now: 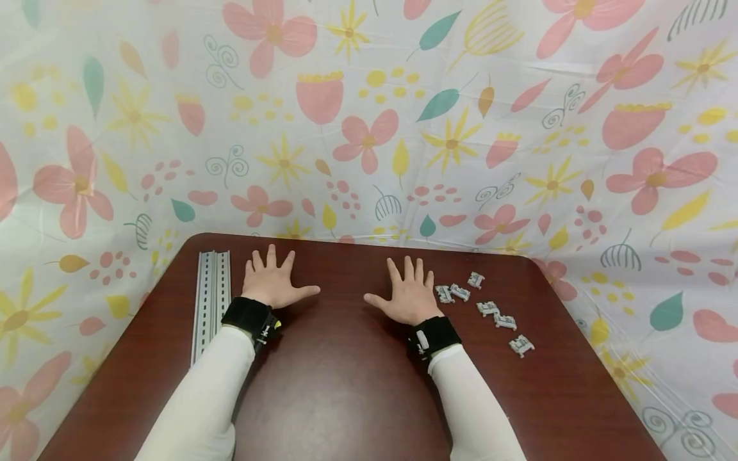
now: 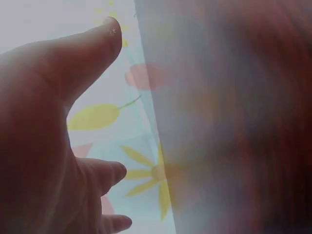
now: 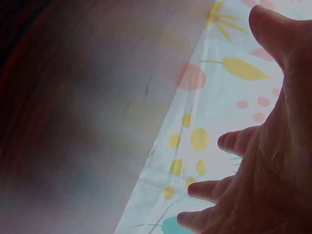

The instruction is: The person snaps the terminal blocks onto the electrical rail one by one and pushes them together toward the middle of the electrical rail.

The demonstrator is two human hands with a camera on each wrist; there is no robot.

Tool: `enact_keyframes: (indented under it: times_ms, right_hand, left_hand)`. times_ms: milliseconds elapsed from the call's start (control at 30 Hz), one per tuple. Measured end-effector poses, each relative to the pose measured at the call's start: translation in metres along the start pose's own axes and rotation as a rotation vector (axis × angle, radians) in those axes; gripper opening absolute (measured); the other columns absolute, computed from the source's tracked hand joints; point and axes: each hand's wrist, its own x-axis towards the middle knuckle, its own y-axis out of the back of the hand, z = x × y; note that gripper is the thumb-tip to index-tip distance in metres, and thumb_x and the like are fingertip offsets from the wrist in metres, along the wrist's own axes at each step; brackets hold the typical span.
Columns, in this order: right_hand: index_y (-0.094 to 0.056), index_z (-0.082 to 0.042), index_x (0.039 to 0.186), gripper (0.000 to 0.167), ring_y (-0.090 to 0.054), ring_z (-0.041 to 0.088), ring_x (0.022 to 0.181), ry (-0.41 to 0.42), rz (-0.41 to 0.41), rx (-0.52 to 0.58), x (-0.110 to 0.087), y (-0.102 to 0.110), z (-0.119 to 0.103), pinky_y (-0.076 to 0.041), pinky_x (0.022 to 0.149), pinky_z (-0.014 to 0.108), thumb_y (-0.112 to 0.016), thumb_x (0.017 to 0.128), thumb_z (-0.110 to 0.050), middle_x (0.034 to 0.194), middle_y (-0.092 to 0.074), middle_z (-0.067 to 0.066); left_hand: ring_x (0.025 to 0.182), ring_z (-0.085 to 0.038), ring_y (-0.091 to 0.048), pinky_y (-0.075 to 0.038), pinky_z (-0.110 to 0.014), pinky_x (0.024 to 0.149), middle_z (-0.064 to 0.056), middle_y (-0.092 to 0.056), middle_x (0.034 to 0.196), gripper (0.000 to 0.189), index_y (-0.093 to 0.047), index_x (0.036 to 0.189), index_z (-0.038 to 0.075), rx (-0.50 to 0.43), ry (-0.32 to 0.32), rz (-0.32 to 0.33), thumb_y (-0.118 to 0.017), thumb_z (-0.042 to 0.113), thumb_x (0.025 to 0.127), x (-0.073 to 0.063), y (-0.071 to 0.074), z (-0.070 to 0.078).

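Note:
Both hands are held palm down over the dark wood table [image 1: 346, 384] with fingers spread and nothing in them. In the head view the left hand [image 1: 272, 283] is just right of a slotted metal rail piece [image 1: 211, 294], its thumb pointing toward the middle. The right hand [image 1: 410, 293] mirrors it, with several small pale grey plastic parts [image 1: 460, 292] lying just to its right. The left wrist view shows the left thumb and fingertips [image 2: 114, 171] extended. Straight fingers [image 3: 239, 141] of the right hand appear in the right wrist view.
More of the small grey parts [image 1: 505, 321] trail toward the front right, one [image 1: 521, 346] lying apart. A floral curtain [image 1: 369, 141] hangs behind the table and along its sides. Black straps with small cameras [image 1: 250, 315] sit on both wrists.

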Motion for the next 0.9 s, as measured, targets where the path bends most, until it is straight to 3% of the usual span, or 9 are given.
enact_keyframes:
  times_ms: [267,500,633,767,900]
  right_hand:
    - [-0.023,-0.016,0.18,0.112,-0.003,0.055,0.168,0.007,0.018,0.007,-0.002,-0.002,-0.002,-0.008,0.128,0.078,-0.059,0.098,-0.084,0.182,-0.014,0.029]
    - [-0.022,-0.017,0.18,0.111,0.001,0.053,0.169,0.008,0.017,0.009,-0.001,-0.004,-0.003,-0.007,0.129,0.077,-0.059,0.099,-0.084,0.182,-0.013,0.029]
    - [-0.02,-0.018,0.18,0.111,0.002,0.051,0.169,0.01,0.013,0.012,0.0,-0.004,-0.003,-0.007,0.129,0.077,-0.059,0.099,-0.083,0.182,-0.013,0.028]
    - [-0.019,-0.018,0.18,0.111,0.001,0.052,0.169,0.016,0.004,0.013,0.0,-0.003,-0.004,-0.006,0.129,0.077,-0.059,0.099,-0.083,0.183,-0.012,0.028]
    - [-0.02,-0.017,0.18,0.11,-0.002,0.053,0.169,0.022,0.005,0.01,0.0,-0.004,-0.005,-0.007,0.129,0.077,-0.058,0.1,-0.082,0.182,-0.013,0.028]
  left_hand:
    - [0.159,-0.072,-0.005,-0.011,-0.079,0.127,-0.041,-0.004,0.177,0.119,-0.023,0.178,0.009,-0.017,0.03,0.024,-0.063,0.083,0.095,-0.005,0.007,-0.014]
    - [0.157,-0.074,-0.012,-0.017,-0.081,0.125,-0.048,-0.008,0.173,0.118,-0.023,0.175,-0.001,0.012,0.061,0.045,-0.071,0.072,0.097,-0.009,0.009,-0.031]
    - [0.155,-0.074,-0.015,-0.021,-0.08,0.124,-0.05,-0.008,0.171,0.115,-0.022,0.172,-0.009,0.01,0.072,0.017,-0.076,0.061,0.098,-0.012,0.011,-0.046]
    - [0.152,-0.071,-0.021,-0.03,-0.078,0.121,-0.053,-0.015,0.166,0.111,-0.023,0.168,-0.018,0.02,0.081,-0.015,-0.076,0.053,0.101,-0.017,0.015,-0.059]
    - [0.144,-0.068,-0.029,-0.042,-0.076,0.113,-0.055,-0.029,0.157,0.102,-0.032,0.159,-0.025,0.036,0.082,-0.017,-0.077,0.047,0.102,-0.023,0.022,-0.067]
